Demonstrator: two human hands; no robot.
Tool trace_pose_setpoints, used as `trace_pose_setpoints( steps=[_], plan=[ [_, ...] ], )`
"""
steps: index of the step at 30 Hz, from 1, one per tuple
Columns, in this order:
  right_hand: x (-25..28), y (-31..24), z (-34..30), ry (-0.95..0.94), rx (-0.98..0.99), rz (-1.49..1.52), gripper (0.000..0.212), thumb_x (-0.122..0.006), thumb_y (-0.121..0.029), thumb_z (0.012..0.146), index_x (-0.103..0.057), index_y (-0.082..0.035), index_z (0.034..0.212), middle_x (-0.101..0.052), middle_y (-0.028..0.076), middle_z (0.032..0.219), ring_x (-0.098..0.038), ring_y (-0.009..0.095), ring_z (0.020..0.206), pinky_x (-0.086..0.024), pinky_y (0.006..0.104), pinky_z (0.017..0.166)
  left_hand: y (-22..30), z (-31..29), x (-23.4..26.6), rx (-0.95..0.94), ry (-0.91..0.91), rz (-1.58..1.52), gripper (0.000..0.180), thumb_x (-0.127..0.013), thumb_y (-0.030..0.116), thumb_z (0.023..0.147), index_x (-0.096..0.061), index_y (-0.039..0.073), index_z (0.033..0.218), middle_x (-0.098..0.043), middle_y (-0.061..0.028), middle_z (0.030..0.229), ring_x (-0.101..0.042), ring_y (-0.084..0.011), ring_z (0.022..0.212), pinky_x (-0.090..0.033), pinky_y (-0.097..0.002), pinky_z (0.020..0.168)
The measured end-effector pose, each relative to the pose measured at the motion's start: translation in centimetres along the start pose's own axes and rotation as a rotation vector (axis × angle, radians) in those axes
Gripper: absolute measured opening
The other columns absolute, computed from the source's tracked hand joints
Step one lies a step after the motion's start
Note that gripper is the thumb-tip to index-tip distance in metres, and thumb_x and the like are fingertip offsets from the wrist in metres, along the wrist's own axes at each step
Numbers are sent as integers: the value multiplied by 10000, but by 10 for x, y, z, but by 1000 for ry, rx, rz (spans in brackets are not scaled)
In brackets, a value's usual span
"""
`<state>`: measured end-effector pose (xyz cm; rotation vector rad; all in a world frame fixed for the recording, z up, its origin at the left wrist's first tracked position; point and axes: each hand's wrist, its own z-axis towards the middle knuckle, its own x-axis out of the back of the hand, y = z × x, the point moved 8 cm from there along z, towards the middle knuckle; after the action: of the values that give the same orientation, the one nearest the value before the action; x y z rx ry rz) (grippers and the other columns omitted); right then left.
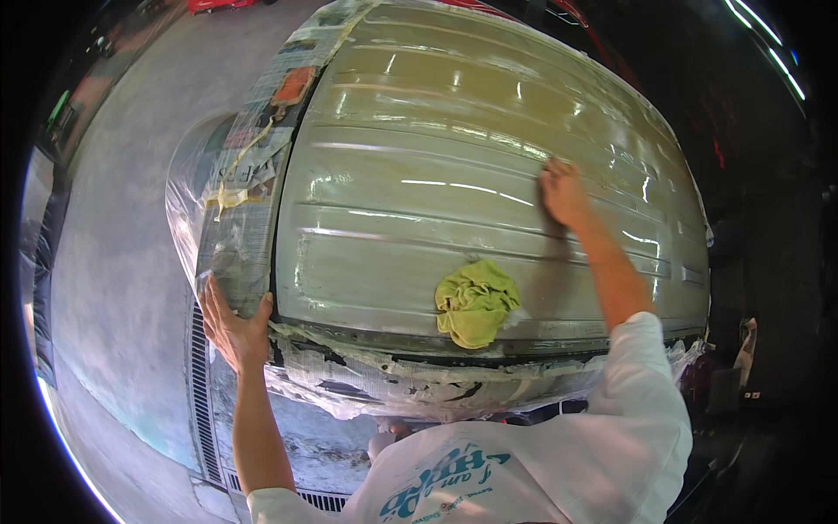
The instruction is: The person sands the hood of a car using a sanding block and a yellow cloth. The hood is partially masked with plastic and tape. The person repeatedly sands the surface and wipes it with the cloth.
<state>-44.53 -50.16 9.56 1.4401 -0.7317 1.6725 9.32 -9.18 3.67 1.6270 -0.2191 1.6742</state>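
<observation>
A wide ribbed vehicle roof panel fills the middle, grey to tan, with a wet shine. On its right half, my right hand presses down along a raised rib with its fingers bent together. What lies under those fingertips, if anything, is hidden. My left hand rests with spread fingers on the newspaper masking at the roof's near left corner, holding nothing. Between the two hands, near the front edge, lies a crumpled yellow-green cloth, touched by neither.
Newspaper and clear plastic sheeting hang along the near edge. An orange piece sits on the masking at the far left. Grey concrete floor stretches out on the left, with a slotted drain grate. The right side is dark.
</observation>
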Motion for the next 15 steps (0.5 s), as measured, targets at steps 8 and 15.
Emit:
trace_pose_setpoints(
  steps=[8, 15],
  plan=[
    [5, -241, 115, 13, 200, 281, 316, -557, -192, 1043, -683, -13, 1271, -642, 199, 1353, -604, 404, 1276, -512, 499, 1105, -2, 9, -5, -36, 44, -13, 1143, -877, 525, 772, -330, 141, 1699, -413, -129, 1711, -285, -348, 1620, -217, -562, 1292],
    [16, 28, 3, 183, -166, 101, 290, -608, -132, 999, -693, 1, 1243, -663, 194, 1292, -598, 417, 1243, -498, 515, 1072, -7, 4, -7, -33, 33, -5, 1151, -856, 545, 783, -305, 145, 1710, -396, -122, 1722, -265, -348, 1629, -198, -557, 1305]
  ],
)
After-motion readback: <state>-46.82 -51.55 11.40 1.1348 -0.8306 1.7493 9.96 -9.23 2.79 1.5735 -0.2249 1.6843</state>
